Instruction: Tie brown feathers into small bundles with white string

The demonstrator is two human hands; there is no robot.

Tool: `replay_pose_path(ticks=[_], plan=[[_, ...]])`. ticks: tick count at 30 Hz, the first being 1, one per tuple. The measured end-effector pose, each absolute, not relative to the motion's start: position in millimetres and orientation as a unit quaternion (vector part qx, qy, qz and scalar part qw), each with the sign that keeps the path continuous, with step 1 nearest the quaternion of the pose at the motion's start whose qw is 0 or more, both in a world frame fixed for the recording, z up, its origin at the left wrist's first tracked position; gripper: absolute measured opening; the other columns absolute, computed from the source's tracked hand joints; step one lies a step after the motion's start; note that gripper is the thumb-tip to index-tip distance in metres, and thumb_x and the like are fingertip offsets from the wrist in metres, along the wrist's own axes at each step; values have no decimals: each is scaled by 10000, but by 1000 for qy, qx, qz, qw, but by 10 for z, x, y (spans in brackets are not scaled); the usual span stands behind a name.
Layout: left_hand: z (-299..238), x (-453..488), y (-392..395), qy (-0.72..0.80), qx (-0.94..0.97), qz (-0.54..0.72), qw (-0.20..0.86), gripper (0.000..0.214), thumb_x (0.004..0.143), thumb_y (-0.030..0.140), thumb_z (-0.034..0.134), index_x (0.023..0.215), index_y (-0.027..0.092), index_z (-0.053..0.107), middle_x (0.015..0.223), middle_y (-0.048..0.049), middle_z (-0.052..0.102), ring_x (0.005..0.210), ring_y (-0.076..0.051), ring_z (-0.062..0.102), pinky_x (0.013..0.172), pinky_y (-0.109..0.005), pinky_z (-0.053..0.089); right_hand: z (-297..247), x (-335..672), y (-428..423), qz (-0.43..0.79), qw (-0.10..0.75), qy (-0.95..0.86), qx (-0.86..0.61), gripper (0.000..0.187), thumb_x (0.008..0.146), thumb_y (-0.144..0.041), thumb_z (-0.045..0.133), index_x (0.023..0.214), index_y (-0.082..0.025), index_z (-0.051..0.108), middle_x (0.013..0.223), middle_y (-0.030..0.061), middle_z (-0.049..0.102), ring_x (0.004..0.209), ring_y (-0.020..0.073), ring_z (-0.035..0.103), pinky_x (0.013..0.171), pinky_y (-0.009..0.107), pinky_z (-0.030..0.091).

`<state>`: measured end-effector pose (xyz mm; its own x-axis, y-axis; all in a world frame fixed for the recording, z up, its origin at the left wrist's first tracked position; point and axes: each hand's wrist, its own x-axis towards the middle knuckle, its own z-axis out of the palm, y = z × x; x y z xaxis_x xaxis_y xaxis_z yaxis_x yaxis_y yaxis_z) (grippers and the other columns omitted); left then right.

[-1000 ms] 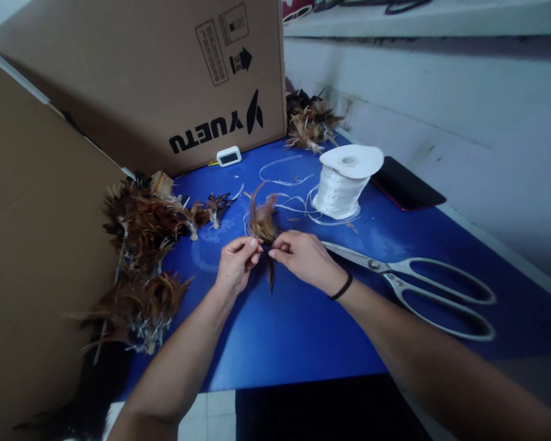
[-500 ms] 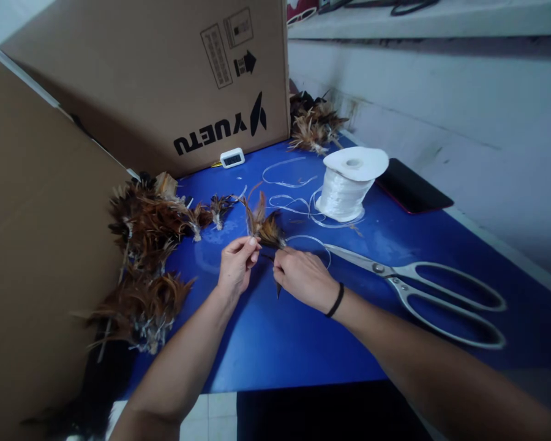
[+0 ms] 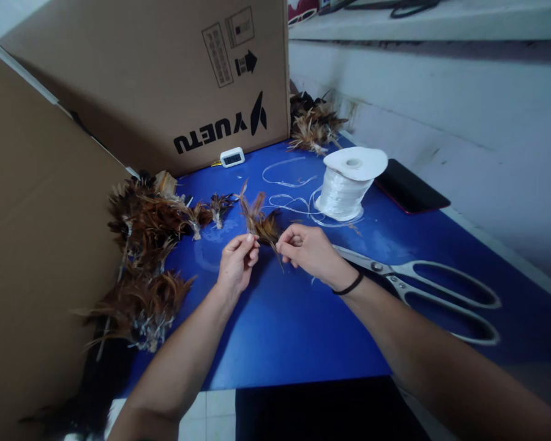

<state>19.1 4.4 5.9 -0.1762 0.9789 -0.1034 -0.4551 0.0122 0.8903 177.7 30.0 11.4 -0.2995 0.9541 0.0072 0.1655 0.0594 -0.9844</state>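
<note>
My left hand (image 3: 237,260) is closed in a pinch on the base of some brown feathers (image 3: 253,211), whose tips fan upward. Close to its right, my right hand (image 3: 310,250) is also pinched, with its fingertips at the edge of a small pile of dark brown feathers (image 3: 269,228) on the blue table. What lies between the right fingertips is too small to make out. White string (image 3: 287,203) trails in loops from a white spool (image 3: 346,190) behind the right hand. Large metal scissors (image 3: 395,269) lie right of that hand, their blade tips partly hidden by it.
Tied feather bunches (image 3: 151,214) are heaped along the table's left side, with more feathers (image 3: 314,125) at the back. A big cardboard box (image 3: 142,79) stands behind. A small white digital timer (image 3: 232,157) sits before it. A dark phone (image 3: 413,187) lies near the wall.
My right hand has turned and lifted slightly, moving a little right of the feather pile, with its fingertips now showing. The left hand keeps its pinch in nearly the same place.
</note>
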Motion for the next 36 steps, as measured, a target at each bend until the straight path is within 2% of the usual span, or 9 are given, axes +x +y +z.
replay_pose_path(ticks=[4, 9, 14, 17, 21, 26, 32, 36], plan=[[63, 196, 36, 432, 301, 623, 579, 198, 644, 265, 753, 723, 115, 652, 632, -2, 568, 455, -22, 448, 370, -128, 267, 181, 1763, 297, 542, 417, -580, -443, 88, 694, -233, 598, 679, -160, 550, 515, -16, 582, 391, 67, 467, 383, 194, 369], [96, 235, 1, 446, 285, 585, 614, 225, 611, 277, 776, 704, 123, 640, 776, -33, 636, 519, -46, 531, 387, -137, 330, 295, 1774, 297, 593, 456, -520, -413, 125, 681, -230, 636, 717, -155, 543, 542, -29, 571, 429, 60, 473, 405, 189, 369], [110, 268, -33, 461, 294, 543, 637, 234, 598, 287, 782, 690, 117, 649, 542, 9, 558, 463, -55, 507, 398, -148, 345, 259, 1760, 300, 628, 454, -495, -394, 169, 664, -234, 662, 742, -156, 534, 549, -33, 566, 457, 68, 493, 419, 194, 384], [95, 267, -33, 465, 313, 540, 628, 216, 623, 279, 766, 702, 106, 664, 483, 15, 528, 433, -45, 470, 397, -147, 328, 200, 1741, 302, 624, 453, -503, -391, 163, 666, -232, 655, 747, -160, 534, 541, -35, 564, 455, 71, 493, 414, 193, 382], [78, 249, -14, 465, 316, 570, 599, 202, 626, 254, 763, 711, 96, 671, 480, 22, 516, 423, -29, 436, 394, -143, 301, 212, 1746, 288, 630, 417, -514, -406, 165, 673, -244, 642, 780, -162, 547, 566, -22, 568, 505, 99, 531, 400, 193, 388], [72, 234, 0, 475, 311, 585, 580, 215, 623, 270, 764, 718, 102, 670, 447, 38, 486, 402, -26, 410, 392, -146, 279, 284, 1772, 241, 605, 323, -575, -446, 153, 686, -316, 640, 711, -170, 597, 535, -37, 510, 435, 67, 424, 366, 190, 312], [49, 243, -16, 466, 338, 576, 580, 197, 659, 273, 740, 727, 99, 678, 469, 20, 511, 417, -33, 424, 406, -158, 284, 256, 1768, 211, 576, 293, -631, -430, 151, 706, -304, 609, 627, -176, 598, 478, -54, 462, 429, 68, 402, 395, 198, 295], [43, 239, -10, 446, 323, 592, 589, 181, 671, 265, 734, 725, 104, 671, 571, -6, 565, 458, -38, 463, 412, -159, 299, 231, 1779, 235, 580, 287, -633, -425, 178, 719, -323, 590, 636, -168, 563, 470, -60, 460, 415, 64, 406, 402, 194, 296]])
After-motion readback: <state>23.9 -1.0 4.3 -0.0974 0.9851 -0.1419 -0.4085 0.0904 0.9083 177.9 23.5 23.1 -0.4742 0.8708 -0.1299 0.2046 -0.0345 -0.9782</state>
